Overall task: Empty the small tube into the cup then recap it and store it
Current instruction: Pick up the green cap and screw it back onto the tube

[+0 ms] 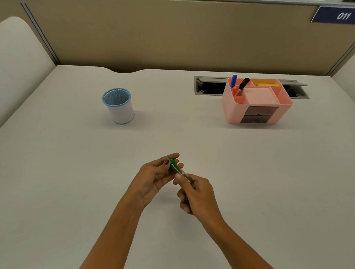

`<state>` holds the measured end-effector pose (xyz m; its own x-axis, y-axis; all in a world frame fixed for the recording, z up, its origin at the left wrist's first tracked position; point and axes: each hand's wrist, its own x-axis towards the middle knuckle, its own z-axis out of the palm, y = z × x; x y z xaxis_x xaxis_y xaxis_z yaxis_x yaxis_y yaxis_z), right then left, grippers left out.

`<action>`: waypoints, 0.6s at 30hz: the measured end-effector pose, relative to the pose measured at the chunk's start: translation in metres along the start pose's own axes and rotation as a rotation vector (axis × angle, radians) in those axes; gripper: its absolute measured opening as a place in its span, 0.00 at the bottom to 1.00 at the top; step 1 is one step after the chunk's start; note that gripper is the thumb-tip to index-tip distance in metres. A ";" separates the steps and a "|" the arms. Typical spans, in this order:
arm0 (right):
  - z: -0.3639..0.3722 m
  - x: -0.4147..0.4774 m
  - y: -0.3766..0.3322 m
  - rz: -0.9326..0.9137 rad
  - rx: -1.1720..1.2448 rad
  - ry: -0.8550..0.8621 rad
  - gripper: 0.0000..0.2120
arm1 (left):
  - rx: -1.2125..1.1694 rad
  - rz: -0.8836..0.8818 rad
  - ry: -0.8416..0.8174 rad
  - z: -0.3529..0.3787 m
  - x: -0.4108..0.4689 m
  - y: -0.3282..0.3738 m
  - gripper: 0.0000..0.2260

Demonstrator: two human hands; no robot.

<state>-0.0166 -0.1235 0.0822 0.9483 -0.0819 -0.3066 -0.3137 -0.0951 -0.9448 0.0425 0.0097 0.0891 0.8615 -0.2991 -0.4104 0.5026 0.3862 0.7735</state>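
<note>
Two bare forearms reach in from the near edge of a pale worktop (pixel 72 191), both cut off by the bottom of the view. The hands meet above the middle of the worktop, a little toward its near edge, and share a small clear tube (pixel 179 172) held slanting, cap end up and to the left. The right hand (pixel 196 195) is curled around the lower part of the tube, hiding its bottom end. The left hand (pixel 154 176) pinches the green cap (pixel 172 163) between thumb and fingertips; the cap sits on the tube. What the tube holds cannot be made out, since the fingers cover much of it.

Farther back on the left stands a white mesh cup (pixel 119 107) with a light blue rim, upright, well apart from the hands. Its inside is dark and nothing clear shows in it.

Farther back on the right stands a pink desk organizer (pixel 257 103), close to the far edge. Its back left compartment holds a blue marker (pixel 233 80), a black marker (pixel 243 84) and an orange-capped marker (pixel 234 90). A back right compartment holds something yellow, hard to identify. Two dark drawers face forward low in the front. Behind the organizer a grey cable slot (pixel 209 85) is set into the worktop, partly hidden. A tan partition (pixel 167 32) rises behind, bearing a blue sign (pixel 339 15) reading 011, cut off at the right.
</note>
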 end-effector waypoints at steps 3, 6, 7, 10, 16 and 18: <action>0.001 -0.001 -0.001 0.061 0.065 -0.027 0.15 | 0.006 -0.002 -0.007 0.000 0.001 -0.001 0.12; -0.002 0.002 -0.004 0.109 0.060 -0.090 0.15 | 0.007 0.004 0.000 -0.001 0.002 -0.001 0.12; -0.004 0.004 -0.005 0.107 0.019 -0.132 0.16 | 0.014 0.015 0.005 -0.002 0.002 -0.001 0.12; -0.013 0.014 -0.012 0.036 -0.203 -0.263 0.21 | 0.031 0.062 0.045 -0.003 0.002 0.001 0.12; -0.031 0.027 -0.012 -0.304 -0.486 -0.295 0.45 | 0.049 0.056 0.080 -0.004 0.003 0.003 0.12; -0.032 0.031 -0.015 -0.391 -0.547 -0.336 0.47 | 0.084 0.040 0.053 -0.003 0.002 0.002 0.13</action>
<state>0.0163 -0.1562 0.0902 0.9317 0.3579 -0.0625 0.1527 -0.5419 -0.8265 0.0451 0.0126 0.0882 0.8845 -0.2374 -0.4016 0.4617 0.3216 0.8267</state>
